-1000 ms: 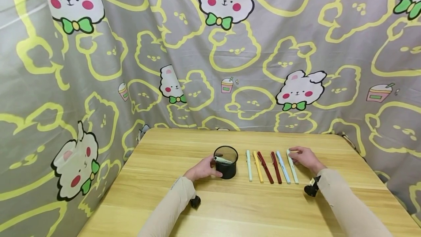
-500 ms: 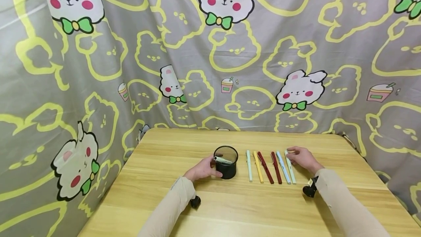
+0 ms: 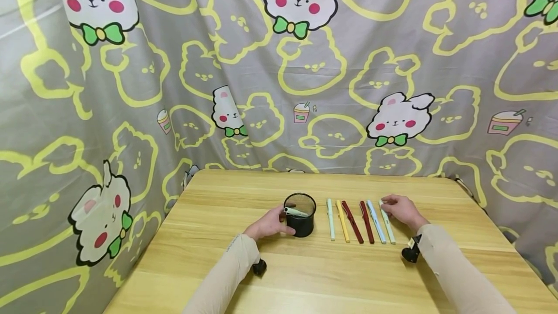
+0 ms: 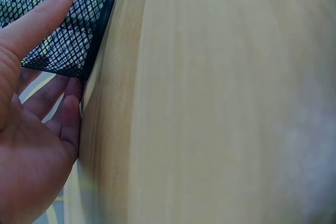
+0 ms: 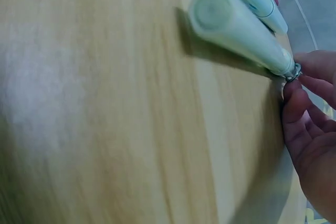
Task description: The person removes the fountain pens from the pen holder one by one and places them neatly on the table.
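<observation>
My left hand (image 3: 268, 224) grips a black mesh pen cup (image 3: 302, 227), thumb on its near side, other fingers behind it. The left wrist view shows the thumb across the mesh (image 4: 68, 51). A pale green pen (image 3: 296, 212) leans inside the cup. At the right end of a row of pens, my right hand (image 3: 406, 210) pinches the far end of another pale green pen (image 3: 389, 230). In the right wrist view this pen's blunt end (image 5: 212, 11) faces the camera, and my thumb and fingers (image 5: 315, 64) hold its clip end.
Left of the held pen lie a light blue pen (image 3: 377, 222), two dark red pens (image 3: 367, 222), a yellow pen (image 3: 343, 222) and a pale green pen (image 3: 331, 219), roughly side by side. The wooden table (image 3: 322, 275) meets a patterned curtain (image 3: 331, 159) behind.
The pale green pen in my right hand slid left toward the light blue pen, then back right by a small gap. My left hand and the cup have stayed in place.
</observation>
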Demonstrator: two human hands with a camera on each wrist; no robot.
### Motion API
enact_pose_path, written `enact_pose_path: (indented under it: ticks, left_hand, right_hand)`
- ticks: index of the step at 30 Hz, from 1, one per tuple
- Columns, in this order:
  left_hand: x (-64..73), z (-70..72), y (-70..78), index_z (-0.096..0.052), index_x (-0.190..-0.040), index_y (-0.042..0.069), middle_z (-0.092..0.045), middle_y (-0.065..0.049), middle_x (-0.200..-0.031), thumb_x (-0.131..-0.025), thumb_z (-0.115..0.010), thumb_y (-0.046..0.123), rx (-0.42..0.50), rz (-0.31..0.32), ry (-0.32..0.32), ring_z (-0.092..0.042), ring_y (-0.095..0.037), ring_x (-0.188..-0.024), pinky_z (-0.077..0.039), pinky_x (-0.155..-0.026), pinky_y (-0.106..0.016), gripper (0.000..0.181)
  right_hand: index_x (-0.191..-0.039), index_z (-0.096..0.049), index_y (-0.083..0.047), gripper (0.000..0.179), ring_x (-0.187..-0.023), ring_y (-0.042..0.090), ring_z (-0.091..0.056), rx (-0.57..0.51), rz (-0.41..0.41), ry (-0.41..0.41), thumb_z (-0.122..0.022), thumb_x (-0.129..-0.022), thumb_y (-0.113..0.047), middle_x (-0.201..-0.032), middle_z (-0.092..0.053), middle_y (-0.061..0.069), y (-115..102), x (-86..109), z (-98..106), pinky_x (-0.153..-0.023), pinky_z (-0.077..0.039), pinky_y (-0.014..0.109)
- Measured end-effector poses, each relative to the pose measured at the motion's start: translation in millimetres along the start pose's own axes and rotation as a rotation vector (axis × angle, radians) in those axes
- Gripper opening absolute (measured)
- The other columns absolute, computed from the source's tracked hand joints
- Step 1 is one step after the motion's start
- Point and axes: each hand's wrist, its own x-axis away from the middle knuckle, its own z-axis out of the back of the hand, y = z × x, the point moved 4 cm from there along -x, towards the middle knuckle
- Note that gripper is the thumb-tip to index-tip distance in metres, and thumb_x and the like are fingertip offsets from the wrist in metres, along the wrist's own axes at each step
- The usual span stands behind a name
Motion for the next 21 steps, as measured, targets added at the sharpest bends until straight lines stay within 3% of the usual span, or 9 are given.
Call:
enact_pose_path:
  ticks: [7, 15, 21]
  left_hand:
    - [-0.3, -1.1, 3.1, -0.034, -0.142, -0.003, -0.053, -0.015, -0.13, -0.077, -0.076, -0.001, -0.008, -0.038, -0.007, -0.049, -0.032, -0.119, -0.033, -0.101, -0.049, 0.078]
    - [11.1, 0.0, 29.6, -0.035, -0.139, -0.008, -0.054, -0.016, -0.128, -0.077, -0.075, -0.002, -0.002, -0.05, -0.024, -0.05, -0.034, -0.118, -0.034, -0.101, -0.049, 0.074]
    - [13.3, 0.0, 32.9, -0.034, -0.14, -0.008, -0.052, -0.017, -0.13, -0.078, -0.075, -0.001, -0.004, -0.054, -0.033, -0.049, -0.035, -0.118, -0.034, -0.101, -0.05, 0.075]
  right_hand:
    - [-0.122, -0.051, 0.015, 0.04, -0.075, 0.019, -0.059, 0.006, 0.001, -0.01, -0.058, -0.093, -0.012, -0.095, -0.064, 0.017, 1.5, 1.0, 2.1, -0.063, -0.052, 0.032]
    - [-0.123, -0.05, 0.015, 0.039, -0.074, 0.019, -0.058, 0.004, -0.001, -0.018, -0.055, -0.095, -0.011, -0.092, -0.063, 0.016, -1.1, 3.8, 3.8, -0.062, -0.051, 0.032]
    - [-0.123, -0.05, 0.014, 0.04, -0.074, 0.019, -0.059, 0.026, -0.002, -0.014, -0.055, -0.095, -0.014, -0.094, -0.063, 0.018, -2.0, 4.6, 5.6, -0.064, -0.051, 0.032]
